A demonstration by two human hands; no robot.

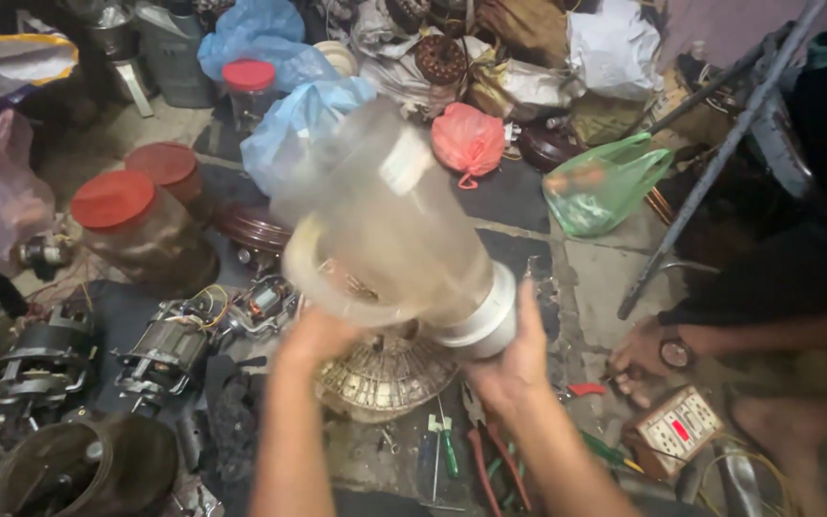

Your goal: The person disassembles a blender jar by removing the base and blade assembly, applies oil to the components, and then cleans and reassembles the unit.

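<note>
Looking down from the head camera, both hands hold a clear plastic jar at the centre of the frame, blurred by motion. Its long axis tilts from the white base ring at lower right up toward upper left, so the jar lies above and beyond both hands. The left hand has its fingers closed under the wide rim; the right hand has its fingers clasped on the base ring. Below them a wire fan guard rests on the floor. Two red-lidded jars sit at left, a pink bag and a green bag at upper right.
</note>
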